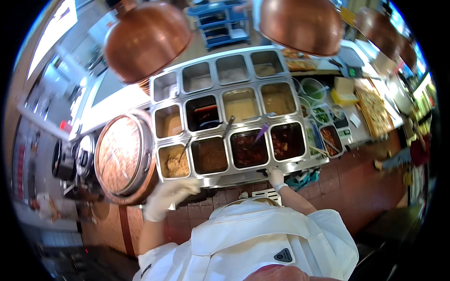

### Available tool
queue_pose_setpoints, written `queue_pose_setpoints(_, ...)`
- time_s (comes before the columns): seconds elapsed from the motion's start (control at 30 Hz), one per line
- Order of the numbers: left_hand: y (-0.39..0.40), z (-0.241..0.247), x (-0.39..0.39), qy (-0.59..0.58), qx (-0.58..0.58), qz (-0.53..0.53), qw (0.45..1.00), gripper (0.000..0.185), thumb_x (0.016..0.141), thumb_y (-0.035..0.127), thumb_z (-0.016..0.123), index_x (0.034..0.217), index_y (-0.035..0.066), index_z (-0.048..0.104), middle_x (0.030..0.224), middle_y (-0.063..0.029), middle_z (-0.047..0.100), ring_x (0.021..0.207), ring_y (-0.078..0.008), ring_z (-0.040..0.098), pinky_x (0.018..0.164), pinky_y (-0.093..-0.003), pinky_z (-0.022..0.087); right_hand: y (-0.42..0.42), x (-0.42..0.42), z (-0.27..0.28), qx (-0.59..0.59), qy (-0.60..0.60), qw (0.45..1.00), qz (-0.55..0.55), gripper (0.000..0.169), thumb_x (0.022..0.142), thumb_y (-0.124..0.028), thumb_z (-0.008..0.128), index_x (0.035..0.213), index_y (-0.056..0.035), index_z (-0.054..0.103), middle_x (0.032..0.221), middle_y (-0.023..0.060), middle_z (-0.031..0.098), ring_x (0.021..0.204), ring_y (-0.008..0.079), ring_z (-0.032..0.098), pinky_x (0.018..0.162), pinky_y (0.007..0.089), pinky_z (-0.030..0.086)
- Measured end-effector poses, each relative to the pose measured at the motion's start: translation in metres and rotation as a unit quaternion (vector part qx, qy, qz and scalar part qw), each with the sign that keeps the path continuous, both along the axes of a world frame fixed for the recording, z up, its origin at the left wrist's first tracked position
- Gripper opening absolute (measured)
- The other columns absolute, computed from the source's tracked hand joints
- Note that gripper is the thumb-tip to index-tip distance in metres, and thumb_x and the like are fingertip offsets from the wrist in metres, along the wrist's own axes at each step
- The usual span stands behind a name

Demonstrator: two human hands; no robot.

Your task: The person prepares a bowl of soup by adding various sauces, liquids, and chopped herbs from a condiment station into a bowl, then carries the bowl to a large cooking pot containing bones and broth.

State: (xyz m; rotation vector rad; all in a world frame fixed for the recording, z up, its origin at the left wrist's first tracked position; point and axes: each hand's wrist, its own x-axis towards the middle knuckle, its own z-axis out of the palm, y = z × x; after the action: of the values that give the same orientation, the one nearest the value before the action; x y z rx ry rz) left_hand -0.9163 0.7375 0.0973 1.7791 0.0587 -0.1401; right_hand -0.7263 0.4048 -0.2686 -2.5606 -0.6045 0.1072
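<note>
My left hand (172, 196), in a pale glove and blurred, hovers by the front left corner of a steel food counter (225, 182). My right hand (276, 176), also gloved, is at the counter's front edge beside a small dark object; whether it grips anything is unclear. The nearest row of inset pans has a tan, crumbly food (177, 167) with a spoon, a brown sauce (210, 158), and two dark red stews (249, 152). A purple-handled utensil (262, 131) leans in one stew. Behind are pans of pale liquid (240, 105) and one of dark liquid (201, 114).
Copper lamp shades (147, 42) hang above the counter's far side. A large round woven steamer lid (117, 154) stands left. Plastic bowls of chopped greens (320, 114) and a tray of flat food (373, 107) lie right. Other people stand at far left (45, 207) and right (420, 151).
</note>
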Motion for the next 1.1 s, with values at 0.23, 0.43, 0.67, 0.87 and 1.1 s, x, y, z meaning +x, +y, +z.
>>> queue_pose_setpoints(0.23, -0.097, -0.181, 0.075, -0.026, 0.209, -0.305, 0.929, 0.042, 0.09, 0.014, 0.051, 0.13, 0.006, 0.049, 0.123, -0.0207, 0.055, 0.112, -0.0333, 0.054, 0.096, -0.0416, 0.043, -0.01, -0.04, 0.047, 0.118, 0.074, 0.987, -0.074, 0.019, 0.085, -0.015, 0.054, 0.099, -0.0056, 0.062, 0.091, 0.0212, 0.061, 0.09, 0.0387, 0.059, 0.08, 0.0481, 0.047)
queue_pose_setpoints(0.43, -0.168, -0.285, 0.114, -0.11, 0.408, -0.295, 0.857, 0.077, 0.085, 0.027, 0.058, 0.145, -0.002, 0.02, 0.145, -0.0258, 0.03, 0.134, -0.0395, 0.031, 0.111, -0.0468, 0.024, -0.113, -0.142, 0.009, 0.1, 0.133, 0.942, -0.293, 0.02, 0.082, -0.022, 0.061, 0.083, -0.0033, 0.067, 0.088, 0.0205, 0.063, 0.085, 0.0374, 0.06, 0.075, 0.0427, 0.047)
queue_pose_setpoints(0.67, -0.231, -0.345, 0.141, -0.051, 0.498, -0.282, 0.818, 0.096, 0.083, 0.043, 0.061, 0.145, -0.008, 0.008, 0.152, -0.0273, 0.009, 0.142, -0.0399, 0.007, 0.115, -0.0492, 0.009, -0.294, -0.362, -0.128, -0.197, 0.362, 0.854, -0.318, 0.014, 0.089, -0.024, 0.056, 0.087, -0.0136, 0.065, 0.082, 0.004, 0.061, 0.076, 0.021, 0.057, 0.065, 0.0373, 0.047)
queue_pose_setpoints(0.87, -0.262, -0.353, 0.128, -0.106, 0.652, -0.133, 0.739, 0.071, 0.083, 0.04, 0.061, 0.135, -0.002, 0.038, 0.137, -0.0278, 0.038, 0.13, -0.038, 0.036, 0.106, -0.0467, 0.03, -0.376, -0.398, -0.061, -0.311, 0.547, 0.772, -0.095, 0.03, 0.092, -0.025, 0.047, 0.112, -0.0176, 0.067, 0.118, 0.0016, 0.063, 0.111, 0.0216, 0.059, 0.082, 0.0385, 0.052)
queue_pose_setpoints(1.1, -0.463, -0.303, 0.14, 0.151, 0.58, -0.397, 0.695, 0.051, 0.084, 0.037, 0.059, 0.121, 0.003, 0.052, 0.122, -0.0243, 0.052, 0.116, -0.0362, 0.049, 0.097, -0.0454, 0.039, -0.546, -0.389, -0.082, -0.055, 0.462, 0.78, -0.419, 0.04, 0.089, -0.035, 0.045, 0.089, -0.0028, 0.069, 0.1, 0.0175, 0.067, 0.092, 0.0308, 0.065, 0.077, 0.0404, 0.051)
